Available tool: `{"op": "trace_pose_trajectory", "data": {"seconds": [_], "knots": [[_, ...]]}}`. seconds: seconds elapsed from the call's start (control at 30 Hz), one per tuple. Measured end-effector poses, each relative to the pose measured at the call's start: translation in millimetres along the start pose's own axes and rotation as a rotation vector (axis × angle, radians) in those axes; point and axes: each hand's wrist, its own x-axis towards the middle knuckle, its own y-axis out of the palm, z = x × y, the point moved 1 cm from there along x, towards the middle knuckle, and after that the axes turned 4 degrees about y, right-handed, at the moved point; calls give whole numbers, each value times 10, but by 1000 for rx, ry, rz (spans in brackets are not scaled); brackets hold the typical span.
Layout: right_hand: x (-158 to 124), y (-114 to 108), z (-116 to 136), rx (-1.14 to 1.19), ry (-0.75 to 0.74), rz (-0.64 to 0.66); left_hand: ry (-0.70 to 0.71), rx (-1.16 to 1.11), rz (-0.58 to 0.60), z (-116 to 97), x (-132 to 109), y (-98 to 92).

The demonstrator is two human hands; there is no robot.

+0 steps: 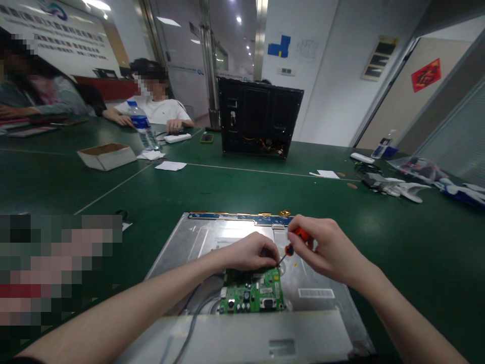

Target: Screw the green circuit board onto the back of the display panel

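Note:
A bare metal display panel lies on the table in front of me, with a green circuit board on it. My right hand is closed round the red handle of a screwdriver. The tool slants down to the left, its tip at the board's upper right corner. My left hand is at that corner too, thumb and fingers pinched near the tip. Whatever they grip there is hidden. A grey cable runs from the board's left side, and a narrow blue board lines the panel's far edge.
A black monitor back cover stands upright beyond the panel. At left are an open box and a water bottle; a person sits behind them. Cables and a grey-white tool lie at right on the green table.

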Motion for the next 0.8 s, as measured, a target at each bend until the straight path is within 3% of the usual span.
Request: {"op": "trace_pose_trajectory", "data": {"seconds": [0.07,0.2,0.27,0.47,0.63,0.8], "knots": [[101,-40,18,-105,16,63,0,12,-2,6,-2,1],[244,-66,-8,-448,72,-33,1,29,-1,38,1,4],[254,-58,-16,-536,86,-22,7,17,7,53,4,4],[153,-142,62,-375,-33,183,13,9,14,30,0,-3],[207,-183,116,-531,115,232,2,15,5,15,-8,-7],[236,-192,149,-494,77,302,5,15,17,56,-3,-2]]}}
